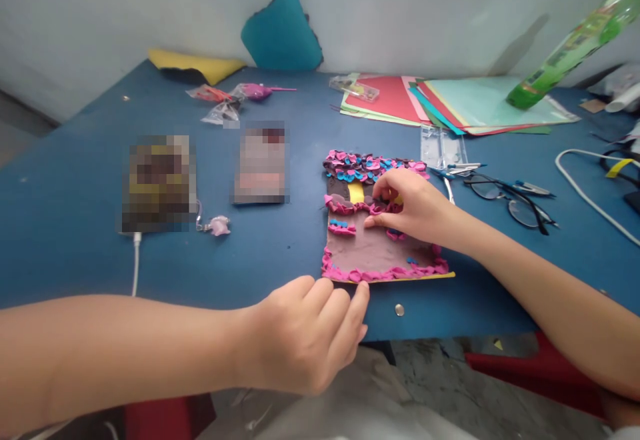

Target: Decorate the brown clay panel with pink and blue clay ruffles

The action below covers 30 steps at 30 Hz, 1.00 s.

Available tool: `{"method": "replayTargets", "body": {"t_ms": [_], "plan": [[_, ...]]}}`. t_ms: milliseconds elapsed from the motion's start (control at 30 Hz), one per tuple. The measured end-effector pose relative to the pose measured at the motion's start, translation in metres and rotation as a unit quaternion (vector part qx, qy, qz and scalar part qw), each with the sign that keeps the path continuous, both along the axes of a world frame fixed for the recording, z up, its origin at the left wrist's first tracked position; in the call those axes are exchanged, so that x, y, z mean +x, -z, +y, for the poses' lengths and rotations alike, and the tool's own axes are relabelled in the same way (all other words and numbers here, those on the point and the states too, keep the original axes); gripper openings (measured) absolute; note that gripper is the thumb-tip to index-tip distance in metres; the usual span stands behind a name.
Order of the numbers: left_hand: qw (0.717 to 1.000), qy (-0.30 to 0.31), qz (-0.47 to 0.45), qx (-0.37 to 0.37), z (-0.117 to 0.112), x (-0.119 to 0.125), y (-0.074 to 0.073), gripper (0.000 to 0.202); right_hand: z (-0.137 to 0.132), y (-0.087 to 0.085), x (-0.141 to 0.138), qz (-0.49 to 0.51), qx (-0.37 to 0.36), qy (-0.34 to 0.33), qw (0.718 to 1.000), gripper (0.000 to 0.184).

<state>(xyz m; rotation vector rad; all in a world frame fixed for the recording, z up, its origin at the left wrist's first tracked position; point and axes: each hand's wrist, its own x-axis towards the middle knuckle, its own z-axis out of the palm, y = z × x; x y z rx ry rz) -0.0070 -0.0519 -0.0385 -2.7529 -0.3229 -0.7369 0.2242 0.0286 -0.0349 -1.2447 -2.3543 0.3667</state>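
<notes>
A pink-frilled panel [383, 253] lies by the near edge of a blue worktop [250, 253]. A person's left hand [310, 333] is loosely curled, forefinger touching the panel's near edge; any grip is unclear. The right hand's [403, 203] thumb and fingers are slightly parted at the middle frill [343, 207]; whether they pinch it cannot be told.
</notes>
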Motion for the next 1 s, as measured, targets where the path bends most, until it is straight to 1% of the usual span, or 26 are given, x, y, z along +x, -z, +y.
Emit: {"method": "replayTargets", "body": {"t_ms": [67, 167, 333, 400, 467, 600, 667, 767, 867, 933, 1000], "plan": [[1.000, 0.000, -0.001, -0.002, 0.000, 0.000, 0.000, 0.030, 0.000, -0.001, 0.000, 0.003, -0.013, -0.002, 1.000, 0.031], [1.000, 0.001, -0.004, -0.003, 0.000, 0.000, 0.000, 0.028, -0.001, -0.002, -0.001, -0.005, -0.011, 0.000, 1.000, 0.030], [1.000, 0.003, -0.001, -0.007, 0.000, 0.001, 0.000, 0.029, -0.003, -0.009, 0.001, -0.015, -0.045, -0.014, 0.999, 0.040], [1.000, 0.004, 0.002, -0.008, 0.000, 0.001, 0.000, 0.029, -0.004, -0.012, 0.003, -0.029, -0.057, -0.024, 0.998, 0.039], [1.000, 0.006, 0.003, -0.009, 0.000, 0.001, 0.000, 0.028, -0.006, -0.015, 0.004, -0.035, -0.061, -0.034, 0.997, 0.035], [1.000, 0.007, 0.000, -0.010, -0.001, 0.000, 0.000, 0.028, -0.009, -0.018, 0.004, -0.012, -0.028, -0.048, 0.998, 0.014], [1.000, 0.006, -0.003, -0.008, -0.001, 0.000, 0.000, 0.027, -0.009, -0.017, 0.002, 0.004, -0.010, -0.052, 0.999, 0.007], [1.000, 0.005, -0.003, -0.007, -0.001, 0.001, 0.000, 0.027, -0.009, -0.015, 0.000, 0.014, 0.002, -0.050, 0.999, 0.004], [1.000, 0.001, -0.002, -0.010, 0.000, 0.001, -0.001, 0.028, -0.010, -0.019, 0.000, 0.030, 0.011, -0.053, 0.998, 0.005], [0.999, 0.011, -0.013, -0.034, 0.001, 0.000, -0.003, 0.028, -0.014, -0.025, 0.000, 0.053, 0.030, -0.066, 0.996, 0.003], [0.993, 0.029, -0.048, -0.103, 0.003, -0.001, -0.005, 0.026, -0.021, -0.032, -0.002, 0.079, 0.058, -0.089, 0.991, 0.005]]}}
